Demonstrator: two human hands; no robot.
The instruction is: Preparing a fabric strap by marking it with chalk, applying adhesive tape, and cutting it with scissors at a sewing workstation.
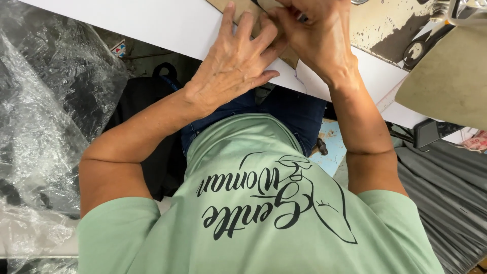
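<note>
Head camera looks straight down on a person in a pale green shirt, working at the edge of a white table top (152,23). Everything below is placed relative to that table edge.

On the table, right at its near edge, lies a flat brown cardboard piece (238,6), with a white sheet (286,76) under or beside it whose curved, cut border overhangs the edge. The left hand (236,63) lies flat with fingers spread, pressing down on the cardboard and the white sheet. The right hand (314,38) is bunched tight just beyond it, fingertips pinched together on something small at the cardboard; what it pinches is hidden by the fingers, so I cannot tell.

As a judgement, the work looks mid-way: the white sheet already shows a shaped outline at the table edge, while the hands are busy on the cardboard, so tracing or fixing seems unfinished.

Below the table edge to the left sits a heap of clear crumpled plastic wrap (45,116), and just under the edge a small square label (118,48) in white, red and blue. To the right of the hands, a chipped cream-and-brown surface (385,25) lies on the table, and a beige rounded panel (449,76) juts over grey fabric (446,187).
</note>
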